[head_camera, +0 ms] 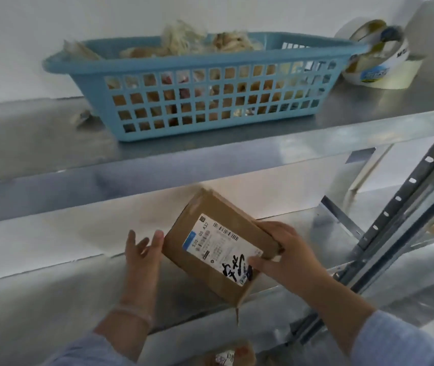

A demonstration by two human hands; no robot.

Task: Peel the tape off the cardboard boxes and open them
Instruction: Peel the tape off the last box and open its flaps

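Cardboard box (pixel 218 244) gripped by right hand (pixel 284 256); left fingers (pixel 158 237) beside edge.

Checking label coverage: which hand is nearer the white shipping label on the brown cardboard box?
Right. The right hand grips the right edge of the brown cardboard box, thumb on the white shipping label; the left hand is open by its left edge, off the label.

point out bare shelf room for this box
The upper shelf is bare left of the blue basket, past a small scrap. The lower shelf is bare left of the left hand. Crowded at upper right, where tape rolls sit beside the basket.
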